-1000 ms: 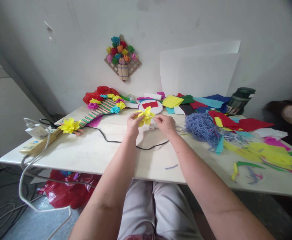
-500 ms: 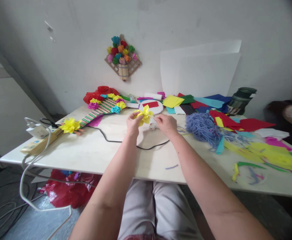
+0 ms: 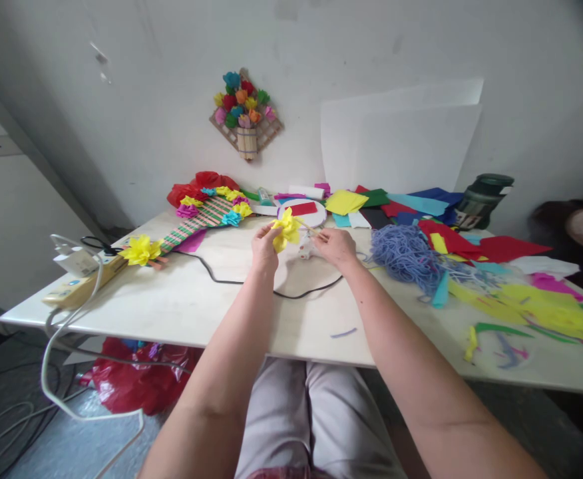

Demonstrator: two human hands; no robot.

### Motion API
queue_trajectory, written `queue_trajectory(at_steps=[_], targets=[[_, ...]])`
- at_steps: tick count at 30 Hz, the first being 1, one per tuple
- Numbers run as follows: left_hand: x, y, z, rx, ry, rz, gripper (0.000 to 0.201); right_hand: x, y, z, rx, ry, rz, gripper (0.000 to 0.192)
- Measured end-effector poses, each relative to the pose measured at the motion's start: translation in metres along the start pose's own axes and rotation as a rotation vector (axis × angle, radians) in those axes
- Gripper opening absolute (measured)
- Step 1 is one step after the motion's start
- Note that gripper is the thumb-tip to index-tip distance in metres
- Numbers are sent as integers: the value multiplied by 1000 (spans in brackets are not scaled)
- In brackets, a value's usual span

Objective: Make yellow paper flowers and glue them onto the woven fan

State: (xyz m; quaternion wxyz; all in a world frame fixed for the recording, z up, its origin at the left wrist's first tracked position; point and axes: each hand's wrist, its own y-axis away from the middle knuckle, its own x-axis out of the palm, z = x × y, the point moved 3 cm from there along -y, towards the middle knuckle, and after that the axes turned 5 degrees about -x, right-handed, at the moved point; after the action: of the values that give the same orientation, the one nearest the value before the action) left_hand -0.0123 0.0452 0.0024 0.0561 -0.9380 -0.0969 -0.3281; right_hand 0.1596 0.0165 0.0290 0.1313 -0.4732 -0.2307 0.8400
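Over the middle of the table, my left hand (image 3: pixel 265 245) is closed on a yellow paper flower (image 3: pixel 286 231), pinching it at its left side. My right hand (image 3: pixel 335 246) pinches a thin wooden stick (image 3: pixel 309 229), whose far end reaches the flower's petals. Whether the stick touches the flower's centre I cannot tell. Just behind the hands lies a white oval piece (image 3: pixel 314 216) with a red paper rectangle on it. A small white object (image 3: pixel 304 249) sits on the table between the hands, partly hidden by my right hand.
A striped, flower-trimmed craft piece (image 3: pixel 204 219) lies at left, by a power strip (image 3: pixel 79 285). A black cable (image 3: pixel 221 281) crosses the table. On the right are tangled blue-purple yarn (image 3: pixel 406 256), coloured paper (image 3: pixel 511 247) and a dark bottle (image 3: pixel 484 199). A flower basket decoration (image 3: pixel 246 120) hangs on the wall.
My right hand has drawn slightly right and the stick now shows more of its length between hand and flower. The yellow flower has turned a little; my left hand stays nearly in place.
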Motion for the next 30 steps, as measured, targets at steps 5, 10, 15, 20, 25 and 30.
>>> queue_trajectory(at_steps=[5, 10, 15, 20, 25, 30], targets=[[6, 4, 3, -19, 14, 46, 41, 4, -2, -2, 36, -295, -31, 31], [13, 10, 8, -65, -37, 148, 44, 15, -4, -5, 67, -564, 18, 27], [15, 15, 7, -120, -47, 184, 44, 22, -9, -10, 99, -717, 16, 19], [16, 13, 5, -155, 5, 210, 28, 16, -9, -12, 79, -708, -11, 17], [12, 7, 7, -156, -25, 159, 24, 9, -6, -10, 55, -704, 1, 17], [8, 6, 5, -124, -32, 110, 35, 8, -5, -10, 45, -794, 14, 15]])
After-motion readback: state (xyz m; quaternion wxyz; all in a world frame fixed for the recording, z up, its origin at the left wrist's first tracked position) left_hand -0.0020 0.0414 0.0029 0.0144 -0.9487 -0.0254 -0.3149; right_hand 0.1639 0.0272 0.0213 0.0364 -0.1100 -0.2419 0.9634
